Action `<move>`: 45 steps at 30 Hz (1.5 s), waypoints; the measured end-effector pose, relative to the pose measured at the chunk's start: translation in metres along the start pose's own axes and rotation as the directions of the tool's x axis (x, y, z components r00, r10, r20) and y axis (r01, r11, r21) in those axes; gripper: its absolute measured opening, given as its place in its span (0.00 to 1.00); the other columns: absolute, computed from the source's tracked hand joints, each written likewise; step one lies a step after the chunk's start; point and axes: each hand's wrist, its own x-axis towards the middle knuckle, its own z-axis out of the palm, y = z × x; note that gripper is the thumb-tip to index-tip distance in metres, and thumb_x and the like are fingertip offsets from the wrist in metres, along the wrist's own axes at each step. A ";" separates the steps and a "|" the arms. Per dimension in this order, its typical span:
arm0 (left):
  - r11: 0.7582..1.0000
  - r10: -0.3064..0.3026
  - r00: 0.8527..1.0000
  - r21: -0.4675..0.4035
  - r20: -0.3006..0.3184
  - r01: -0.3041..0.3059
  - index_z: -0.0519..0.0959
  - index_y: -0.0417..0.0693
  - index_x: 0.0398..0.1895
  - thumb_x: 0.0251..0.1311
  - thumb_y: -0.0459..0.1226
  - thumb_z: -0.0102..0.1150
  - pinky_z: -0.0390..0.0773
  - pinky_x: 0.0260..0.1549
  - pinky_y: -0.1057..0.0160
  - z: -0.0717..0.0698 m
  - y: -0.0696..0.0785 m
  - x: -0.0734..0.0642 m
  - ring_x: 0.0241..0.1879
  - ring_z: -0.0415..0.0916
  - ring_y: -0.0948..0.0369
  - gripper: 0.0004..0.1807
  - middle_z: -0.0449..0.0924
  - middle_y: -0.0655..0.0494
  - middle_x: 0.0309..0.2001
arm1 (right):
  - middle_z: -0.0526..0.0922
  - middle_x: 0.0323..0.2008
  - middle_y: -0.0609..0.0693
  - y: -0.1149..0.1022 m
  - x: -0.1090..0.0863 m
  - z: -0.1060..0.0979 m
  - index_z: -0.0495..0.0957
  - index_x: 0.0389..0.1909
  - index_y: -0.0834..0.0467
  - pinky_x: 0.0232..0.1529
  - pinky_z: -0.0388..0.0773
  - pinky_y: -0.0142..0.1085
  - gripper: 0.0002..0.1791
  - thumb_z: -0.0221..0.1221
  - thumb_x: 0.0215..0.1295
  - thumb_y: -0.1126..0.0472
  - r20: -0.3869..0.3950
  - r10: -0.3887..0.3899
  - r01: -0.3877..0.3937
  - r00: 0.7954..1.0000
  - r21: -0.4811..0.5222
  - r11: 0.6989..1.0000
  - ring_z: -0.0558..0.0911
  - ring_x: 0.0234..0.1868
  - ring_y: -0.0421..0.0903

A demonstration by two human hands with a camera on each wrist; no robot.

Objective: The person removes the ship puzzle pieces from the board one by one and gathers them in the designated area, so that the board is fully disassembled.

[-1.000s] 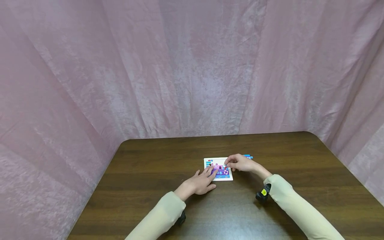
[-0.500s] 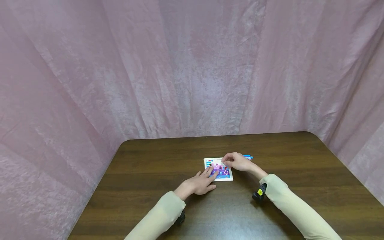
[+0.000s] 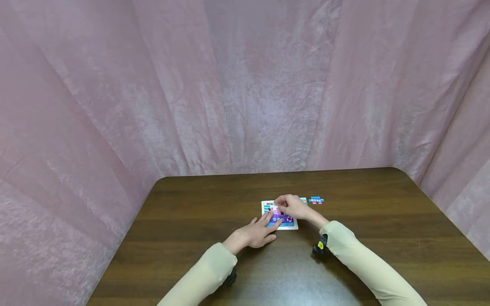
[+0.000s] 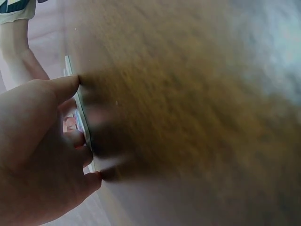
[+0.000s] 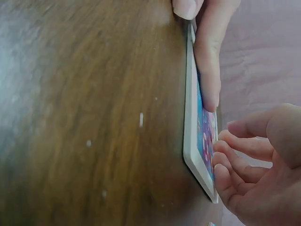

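A small jigsaw puzzle board (image 3: 290,229) with a white border and a purple, pink and blue picture lies on the brown table. My left hand (image 3: 257,233) rests its spread fingers on the board's front left part, with the thumb near the front edge. In the left wrist view the fingers (image 4: 74,136) of this hand lie along the board's rim. My right hand (image 3: 294,207) is over the upper part of the board, thumb and index finger pinching a small pale puzzle piece (image 3: 275,208), mostly hidden by the fingertips. In the right wrist view its other fingers curl close to the board's face.
Loose blue and pink puzzle pieces (image 3: 316,200) lie on the table right of the board. Another orange and blue piece (image 3: 304,199) shows just behind the right hand. A pink curtain (image 3: 245,85) hangs behind the table (image 3: 199,199).
My right hand has moved left across the top of the board, uncovering the loose pieces on the right. The left hand has stayed almost still on the board.
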 end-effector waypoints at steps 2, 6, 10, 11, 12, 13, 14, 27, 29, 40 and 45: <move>1.000 0.005 1.000 -0.003 -0.001 -0.005 0.47 0.64 0.77 0.74 0.51 0.38 0.52 0.72 0.44 0.001 0.000 0.001 0.78 0.35 0.55 0.31 0.36 0.50 0.79 | 0.84 0.35 0.54 -0.001 0.001 0.001 0.80 0.47 0.67 0.33 0.75 0.33 0.13 0.56 0.64 0.67 0.001 0.009 -0.009 1.000 0.000 1.000 0.76 0.29 0.39; 1.000 0.014 1.000 -0.009 -0.002 -0.014 0.46 0.65 0.77 0.75 0.51 0.37 0.52 0.72 0.44 0.003 -0.001 0.001 0.78 0.35 0.55 0.31 0.34 0.50 0.79 | 0.84 0.35 0.53 -0.001 0.001 0.002 0.80 0.49 0.67 0.32 0.74 0.31 0.14 0.55 0.64 0.67 0.017 0.028 -0.028 0.999 -0.002 1.000 0.74 0.26 0.38; 1.000 0.013 1.000 -0.003 -0.003 -0.013 0.46 0.66 0.77 0.75 0.52 0.37 0.51 0.72 0.45 0.003 0.000 0.001 0.78 0.35 0.56 0.31 0.34 0.51 0.79 | 0.83 0.35 0.54 -0.001 0.002 0.002 0.80 0.50 0.67 0.31 0.73 0.31 0.15 0.55 0.64 0.68 0.027 0.030 -0.030 0.999 0.002 1.000 0.73 0.25 0.38; 1.000 0.013 1.000 -0.003 -0.003 -0.013 0.46 0.66 0.77 0.75 0.52 0.37 0.51 0.72 0.45 0.003 0.000 0.001 0.78 0.34 0.56 0.31 0.34 0.51 0.79 | 0.83 0.34 0.53 -0.001 0.002 0.002 0.80 0.50 0.67 0.30 0.73 0.30 0.15 0.55 0.64 0.67 0.028 0.032 -0.032 0.999 0.004 0.999 0.73 0.25 0.38; 1.000 0.012 1.000 -0.001 -0.004 -0.012 0.46 0.66 0.77 0.75 0.52 0.37 0.51 0.72 0.45 0.003 0.000 0.001 0.78 0.35 0.56 0.31 0.35 0.51 0.79 | 0.83 0.34 0.53 -0.002 0.002 0.002 0.79 0.50 0.67 0.30 0.73 0.31 0.15 0.55 0.65 0.67 0.031 0.033 -0.033 0.999 0.006 0.999 0.73 0.24 0.38; 1.000 0.013 1.000 -0.001 -0.005 -0.013 0.46 0.66 0.77 0.75 0.52 0.37 0.51 0.72 0.45 0.003 0.000 0.001 0.78 0.35 0.56 0.31 0.35 0.51 0.79 | 0.83 0.33 0.53 -0.002 0.003 0.002 0.79 0.50 0.68 0.30 0.73 0.31 0.15 0.55 0.65 0.67 0.032 0.037 -0.037 0.999 0.008 0.999 0.73 0.25 0.38; 1.000 0.013 1.000 0.001 -0.006 -0.013 0.47 0.66 0.77 0.75 0.51 0.37 0.51 0.72 0.45 0.003 0.000 0.001 0.78 0.35 0.56 0.31 0.35 0.51 0.79 | 0.83 0.33 0.53 -0.002 0.003 0.003 0.79 0.50 0.68 0.30 0.73 0.31 0.15 0.55 0.65 0.67 0.034 0.042 -0.042 0.999 0.009 0.999 0.74 0.25 0.38; 1.000 0.003 1.000 0.000 -0.001 -0.003 0.46 0.66 0.77 0.74 0.52 0.37 0.51 0.72 0.45 0.004 -0.001 0.001 0.78 0.34 0.56 0.31 0.32 0.52 0.79 | 0.81 0.40 0.57 -0.006 0.003 0.008 0.76 0.52 0.69 0.41 0.77 0.39 0.16 0.56 0.65 0.67 0.082 0.126 -0.136 0.989 0.119 0.984 0.78 0.38 0.45; 1.000 0.001 1.000 0.001 -0.004 -0.001 0.46 0.66 0.77 0.74 0.52 0.37 0.51 0.72 0.45 0.004 -0.001 0.000 0.78 0.34 0.56 0.31 0.33 0.52 0.79 | 0.80 0.42 0.57 -0.005 0.003 0.009 0.75 0.53 0.69 0.42 0.77 0.39 0.17 0.56 0.65 0.66 0.086 0.145 -0.157 0.986 0.152 0.976 0.78 0.39 0.45; 1.000 -0.006 1.000 0.004 -0.011 0.006 0.47 0.65 0.77 0.74 0.51 0.37 0.51 0.72 0.44 0.001 -0.001 -0.001 0.78 0.34 0.56 0.31 0.34 0.52 0.79 | 0.77 0.43 0.59 -0.013 0.005 0.010 0.73 0.54 0.72 0.41 0.72 0.34 0.19 0.56 0.64 0.66 0.094 0.187 -0.207 0.978 0.294 0.933 0.75 0.41 0.46; 1.000 -0.011 1.000 0.000 -0.005 0.011 0.46 0.65 0.77 0.75 0.51 0.36 0.50 0.73 0.45 0.003 -0.001 0.000 0.78 0.33 0.58 0.31 0.35 0.52 0.79 | 0.80 0.41 0.58 -0.017 0.006 0.013 0.75 0.52 0.71 0.42 0.74 0.35 0.17 0.55 0.64 0.66 0.041 0.199 -0.204 0.979 0.222 0.953 0.77 0.41 0.47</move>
